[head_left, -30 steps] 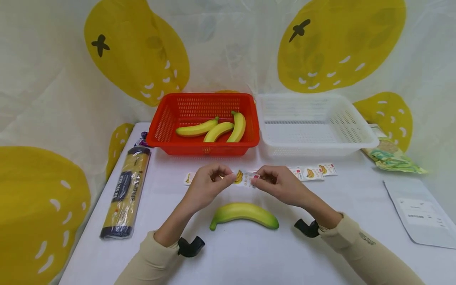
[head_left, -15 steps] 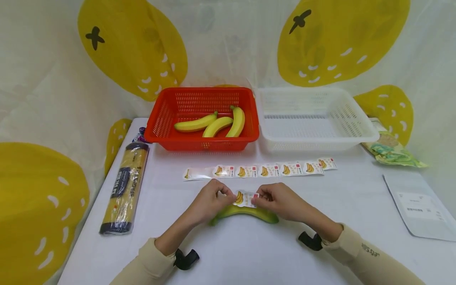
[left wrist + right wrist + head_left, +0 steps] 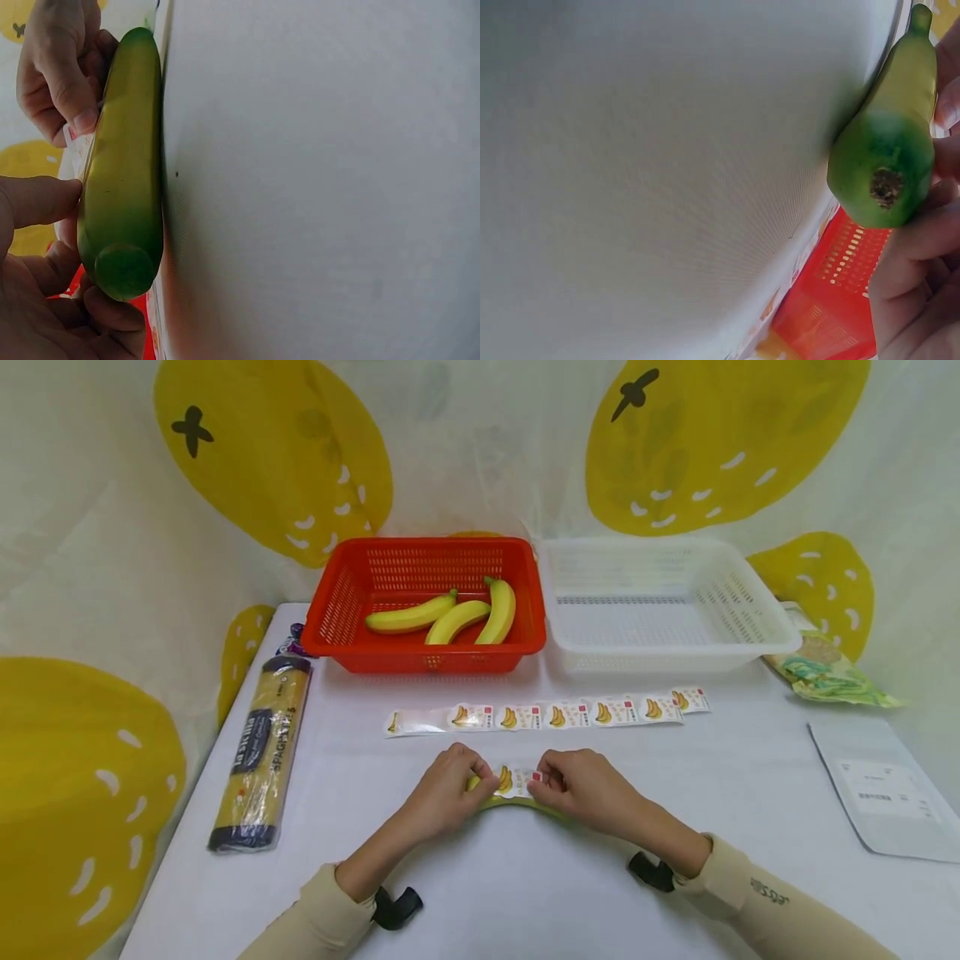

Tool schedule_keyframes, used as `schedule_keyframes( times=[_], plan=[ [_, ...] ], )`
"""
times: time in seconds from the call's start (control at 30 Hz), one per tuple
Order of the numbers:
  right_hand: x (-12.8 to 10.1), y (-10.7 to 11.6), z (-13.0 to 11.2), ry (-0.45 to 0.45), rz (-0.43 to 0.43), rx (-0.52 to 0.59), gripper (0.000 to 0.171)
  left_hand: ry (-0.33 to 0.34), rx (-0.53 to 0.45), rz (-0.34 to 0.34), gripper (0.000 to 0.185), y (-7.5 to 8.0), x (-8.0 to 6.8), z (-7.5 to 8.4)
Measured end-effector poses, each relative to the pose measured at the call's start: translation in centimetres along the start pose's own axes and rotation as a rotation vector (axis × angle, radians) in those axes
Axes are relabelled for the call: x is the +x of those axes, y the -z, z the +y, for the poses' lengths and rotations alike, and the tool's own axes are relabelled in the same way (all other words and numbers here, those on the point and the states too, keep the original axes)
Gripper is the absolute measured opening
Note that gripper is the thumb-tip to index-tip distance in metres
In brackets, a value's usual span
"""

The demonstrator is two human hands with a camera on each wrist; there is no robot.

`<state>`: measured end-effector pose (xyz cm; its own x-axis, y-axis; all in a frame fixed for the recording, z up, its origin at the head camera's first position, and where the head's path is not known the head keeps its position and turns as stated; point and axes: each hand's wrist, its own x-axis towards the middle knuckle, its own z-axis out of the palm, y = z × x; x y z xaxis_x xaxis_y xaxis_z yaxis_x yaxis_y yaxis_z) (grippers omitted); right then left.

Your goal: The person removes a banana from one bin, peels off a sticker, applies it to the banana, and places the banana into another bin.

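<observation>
Both the left hand (image 3: 450, 781) and the right hand (image 3: 579, 785) pinch a small white banana-print sticker (image 3: 514, 780) against the green-yellow banana (image 3: 124, 180) lying on the white table (image 3: 525, 893), hiding most of the fruit; sticker text unreadable, the yellow packet (image 3: 261, 752) reads "SPAGHETTI"

smooth waxy banana (image 3: 124, 187); glossy paper sticker (image 3: 517, 781); matt tablecloth (image 3: 525, 893).

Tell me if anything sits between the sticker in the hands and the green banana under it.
Nothing visible does. Both hands, left hand and right hand, pinch the sticker directly over the green banana; whether it touches yet is unclear.
</observation>
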<state>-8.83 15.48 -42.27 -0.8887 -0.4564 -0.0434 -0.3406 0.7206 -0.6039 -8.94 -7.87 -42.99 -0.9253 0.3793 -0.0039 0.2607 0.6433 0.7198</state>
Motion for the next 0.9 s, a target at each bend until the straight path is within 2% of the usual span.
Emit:
schedule_keyframes(
  times=[0.17,0.4,0.53,0.63,0.77,0.9],
  plan=[
    [-0.07,-0.16,0.11,0.027,0.039,-0.001,0.016,0.010,0.005,0.013,0.009,-0.11,-0.08,0.03],
    [-0.27,-0.21,0.37,0.068,0.089,0.028,0.029,0.031,-0.037,0.033,0.017,-0.17,-0.15,-0.05],
    [-0.22,-0.11,0.33,0.092,0.084,0.019,0.029,-0.008,-0.108,0.029,0.034,-0.23,-0.13,-0.04],
    [-0.16,-0.17,0.34,0.124,0.087,0.010,0.025,-0.057,-0.140,0.003,0.036,-0.29,-0.23,0.07],
    [-0.14,-0.29,0.37,0.176,0.096,0.007,0.018,-0.116,-0.099,-0.006,0.027,-0.53,-0.39,0.25],
    [-0.19,-0.25,0.32,0.196,0.089,0.006,0.016,-0.143,0.004,-0.003,0.022,-0.81,-0.24,0.13]
  ],
)
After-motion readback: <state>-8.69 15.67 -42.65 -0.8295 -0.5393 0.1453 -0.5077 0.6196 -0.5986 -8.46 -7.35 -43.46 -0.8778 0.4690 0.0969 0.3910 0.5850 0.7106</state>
